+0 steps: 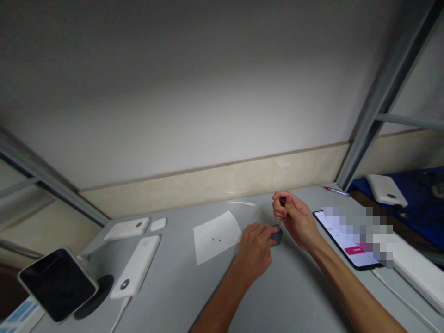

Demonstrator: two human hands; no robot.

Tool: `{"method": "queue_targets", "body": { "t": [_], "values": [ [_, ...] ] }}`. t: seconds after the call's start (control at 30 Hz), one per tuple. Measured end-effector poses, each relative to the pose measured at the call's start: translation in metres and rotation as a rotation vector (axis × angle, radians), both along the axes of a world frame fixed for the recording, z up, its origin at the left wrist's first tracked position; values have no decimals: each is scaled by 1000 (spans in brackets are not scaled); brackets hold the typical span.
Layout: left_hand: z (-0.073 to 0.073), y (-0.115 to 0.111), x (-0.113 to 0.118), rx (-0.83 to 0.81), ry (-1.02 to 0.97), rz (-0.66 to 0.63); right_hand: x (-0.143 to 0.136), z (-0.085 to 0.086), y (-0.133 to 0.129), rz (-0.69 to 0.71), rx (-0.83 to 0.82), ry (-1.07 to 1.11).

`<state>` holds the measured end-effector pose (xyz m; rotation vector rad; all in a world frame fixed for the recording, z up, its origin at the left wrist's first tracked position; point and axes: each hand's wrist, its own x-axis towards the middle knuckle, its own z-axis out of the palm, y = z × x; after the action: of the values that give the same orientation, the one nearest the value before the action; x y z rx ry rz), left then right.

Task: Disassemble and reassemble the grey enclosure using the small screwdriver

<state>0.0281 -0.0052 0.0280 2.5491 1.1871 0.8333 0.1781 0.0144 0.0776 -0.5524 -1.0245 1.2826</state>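
Observation:
My right hand [294, 217] is closed around the dark handle of a screwdriver [283, 201]. The thin shaft points down and its tip meets a small dark flat block [276, 235] on the desk. Fingers of my left hand [255, 247] press on that block from the left and hide much of it. What the block is, I cannot make out. Just left of my left hand lies a white sheet of paper [208, 245], with a few tiny dark pieces, perhaps screws [216, 239], on it.
A lit phone [342, 238] with a cable lies right of my hands, beside a long white strip [412, 268]. A pen-like tool [335, 190] is at the back right. Leftward are white power banks [138, 263], a small white case [158, 225] and a dark-screened device on a stand [58, 284].

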Motion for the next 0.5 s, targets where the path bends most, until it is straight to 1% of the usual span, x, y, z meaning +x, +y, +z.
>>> {"method": "queue_targets", "body": {
  "t": [0.1,0.27,0.4,0.5],
  "values": [
    [3,2,-5,-28,24,-54,1,-3,0,26,-3,-30],
    [-2,5,-6,-24,8,-54,2,-5,-2,39,16,-74],
    [-5,4,-4,-13,-2,-40,3,-1,-3,10,55,-52],
    [-5,4,-5,-3,-11,-41,3,3,-4,26,43,-43]
  ]
}}
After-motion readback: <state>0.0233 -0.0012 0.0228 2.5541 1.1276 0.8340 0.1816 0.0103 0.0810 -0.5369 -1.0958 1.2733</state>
